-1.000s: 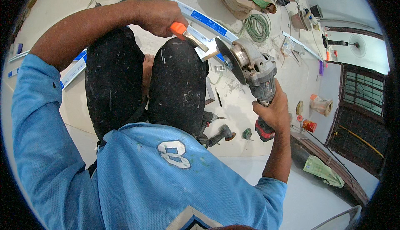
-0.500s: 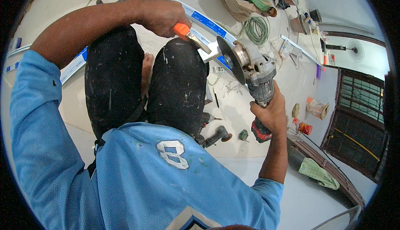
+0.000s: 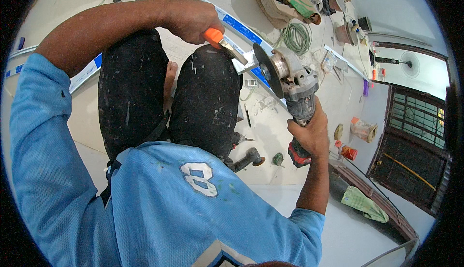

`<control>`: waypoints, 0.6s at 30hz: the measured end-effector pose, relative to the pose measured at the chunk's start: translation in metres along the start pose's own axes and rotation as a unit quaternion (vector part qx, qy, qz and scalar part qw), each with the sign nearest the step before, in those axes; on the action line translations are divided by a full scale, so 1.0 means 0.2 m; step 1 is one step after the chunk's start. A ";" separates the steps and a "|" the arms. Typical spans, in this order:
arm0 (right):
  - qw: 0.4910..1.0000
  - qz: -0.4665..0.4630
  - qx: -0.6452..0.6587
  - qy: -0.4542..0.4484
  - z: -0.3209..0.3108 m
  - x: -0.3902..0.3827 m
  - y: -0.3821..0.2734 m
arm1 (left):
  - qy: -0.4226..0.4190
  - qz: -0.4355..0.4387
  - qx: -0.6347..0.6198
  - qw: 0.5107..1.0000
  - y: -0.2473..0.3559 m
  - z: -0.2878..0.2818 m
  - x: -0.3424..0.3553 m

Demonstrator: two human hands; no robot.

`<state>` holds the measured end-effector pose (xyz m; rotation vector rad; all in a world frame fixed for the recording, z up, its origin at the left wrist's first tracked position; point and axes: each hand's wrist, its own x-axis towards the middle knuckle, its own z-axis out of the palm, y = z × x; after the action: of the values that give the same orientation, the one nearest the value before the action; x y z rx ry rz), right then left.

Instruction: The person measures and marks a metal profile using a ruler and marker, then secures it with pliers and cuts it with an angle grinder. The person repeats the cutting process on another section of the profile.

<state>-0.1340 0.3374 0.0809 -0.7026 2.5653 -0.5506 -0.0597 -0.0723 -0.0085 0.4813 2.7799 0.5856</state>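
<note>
My left hand [image 3: 195, 21] is closed round the orange handle of a pair of pliers [image 3: 213, 36], out above my knee. The metal jaws hold a small white metal piece [image 3: 248, 62], bent or channel-shaped. In my right hand [image 3: 313, 128] is a cordless angle grinder [image 3: 300, 88], gripped by its body above the red and black battery. Its dark cutting disc [image 3: 267, 72] stands close beside the end of the white piece; whether the two touch I cannot tell.
Long white and blue profiles [image 3: 241, 29] lie on the floor beyond my knees. Near my right knee are another power tool [image 3: 249, 158] and a small green object [image 3: 277, 158]. A coiled pale green hose [image 3: 296, 39] and a brown bag [image 3: 270, 1] lie farther off.
My right hand and the grinder have shifted slightly left. The pliers and white piece have moved a little right, and the whole view has turned slightly.
</note>
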 end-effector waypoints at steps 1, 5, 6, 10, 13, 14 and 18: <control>1.000 -0.012 -0.008 0.002 0.00 0.00 0.00 | 0.000 0.000 0.001 1.000 0.01 -0.01 0.00; 0.999 -0.047 -0.013 0.004 0.00 0.01 0.01 | 0.004 0.008 0.003 1.000 0.00 -0.01 -0.01; 0.999 -0.052 -0.007 0.003 0.00 0.01 0.01 | 0.006 0.011 0.004 1.000 -0.01 -0.01 -0.01; 0.999 -0.046 -0.024 0.012 0.00 0.00 0.00 | 0.002 0.000 -0.007 1.000 0.01 0.00 0.00; 0.999 -0.049 -0.019 0.010 0.00 0.00 0.00 | 0.000 -0.007 -0.008 1.000 0.01 0.01 0.00; 0.999 -0.050 -0.017 0.011 0.00 -0.01 0.00 | 0.001 -0.004 -0.007 1.000 0.01 0.00 -0.01; 0.999 -0.048 -0.020 0.012 0.00 -0.01 0.01 | -0.006 -0.016 -0.001 1.000 0.03 0.01 -0.01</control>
<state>-0.1331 0.3398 0.0807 -0.8424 2.5808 -0.5433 -0.0556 -0.0669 -0.0061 0.4391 2.7704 0.5753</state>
